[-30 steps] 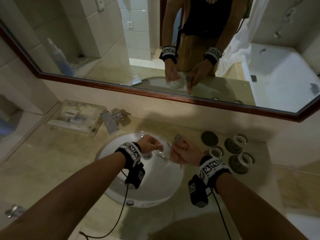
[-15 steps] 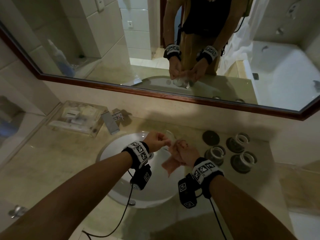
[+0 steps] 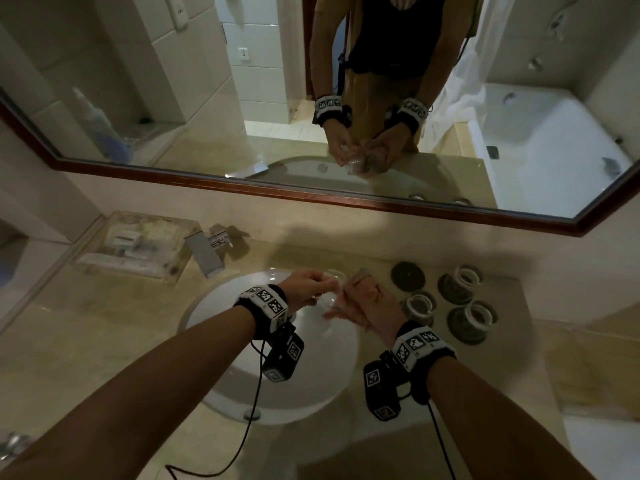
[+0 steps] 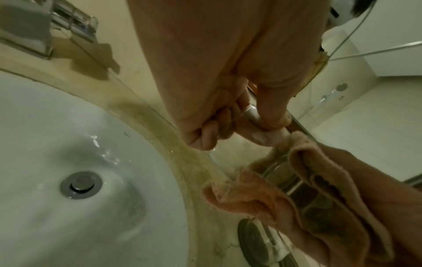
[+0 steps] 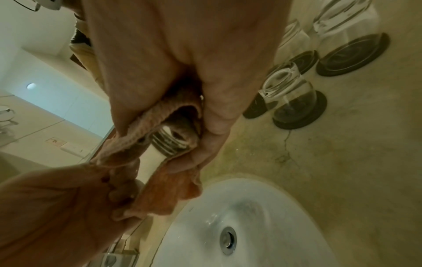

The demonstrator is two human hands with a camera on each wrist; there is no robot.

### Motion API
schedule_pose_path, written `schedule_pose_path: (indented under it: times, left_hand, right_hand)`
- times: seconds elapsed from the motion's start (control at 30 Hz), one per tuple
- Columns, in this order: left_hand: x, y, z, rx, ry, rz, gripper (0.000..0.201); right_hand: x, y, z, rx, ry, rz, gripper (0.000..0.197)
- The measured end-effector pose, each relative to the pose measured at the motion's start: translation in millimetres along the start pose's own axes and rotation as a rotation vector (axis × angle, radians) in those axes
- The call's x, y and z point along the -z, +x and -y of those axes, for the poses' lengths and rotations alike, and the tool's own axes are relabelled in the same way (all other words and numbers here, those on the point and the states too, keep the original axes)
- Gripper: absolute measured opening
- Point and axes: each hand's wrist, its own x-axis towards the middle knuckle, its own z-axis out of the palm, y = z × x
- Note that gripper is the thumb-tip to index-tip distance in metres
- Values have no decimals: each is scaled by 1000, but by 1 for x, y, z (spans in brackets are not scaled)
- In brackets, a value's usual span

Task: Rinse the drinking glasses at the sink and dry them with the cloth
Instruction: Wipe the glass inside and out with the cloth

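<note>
A clear drinking glass (image 3: 330, 291) is held over the white sink (image 3: 277, 368) between both hands. My left hand (image 3: 320, 285) pinches its rim (image 4: 258, 117) between thumb and fingers. My right hand (image 3: 360, 294) grips the pinkish cloth (image 4: 319, 180), which is wrapped round the glass body (image 4: 282, 173). In the right wrist view the cloth (image 5: 164, 189) folds over the glass (image 5: 170, 142) under my right hand (image 5: 182, 126), and its lower end hangs toward the basin. Much of the glass is hidden by cloth and fingers.
Three more glasses (image 3: 420, 304) (image 3: 467, 275) (image 3: 476, 315) stand on dark coasters on the counter at the right, beside one bare coaster (image 3: 408, 275). A square faucet (image 3: 207, 252) and a clear toiletry tray (image 3: 138, 244) sit at the back left. The mirror runs along the wall.
The right hand has shifted its cloth grip round the glass, and the cloth end that hung low half a second ago is drawn up. Both hands stay over the basin.
</note>
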Motion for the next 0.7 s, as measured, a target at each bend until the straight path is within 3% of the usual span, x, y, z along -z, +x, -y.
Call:
schedule_pose_path:
  times: [0.1,0.17,0.23,0.3,0.4,0.5,0.7]
  left_hand:
    - [-5,2,-1,-19,26,-5,18]
    - [-9,3,-3,-81,182,-40,28]
    - [-13,1,-4,-179,470,-98,52]
    - [-16,-1,-3,-363,814,-112,77]
    - [-26,1,-2,-499,1299,-97,91]
    - [-34,9,-2,-513,1411,-129,90]
    - [-45,14,1,-459,1396,-31,85]
  right_hand:
    - [4,-15,14,63,-62,-59,11]
    - [9,-21,23,89,-125,-89,14]
    - [16,-19,23,92,-220,-167,19]
    - [21,-13,21,67,-319,-217,20]
    - [22,-17,27,39,-393,-161,22]
    - [22,-22,34,94,-504,-109,23]
    - [31,-22,24,104,-631,-125,34]
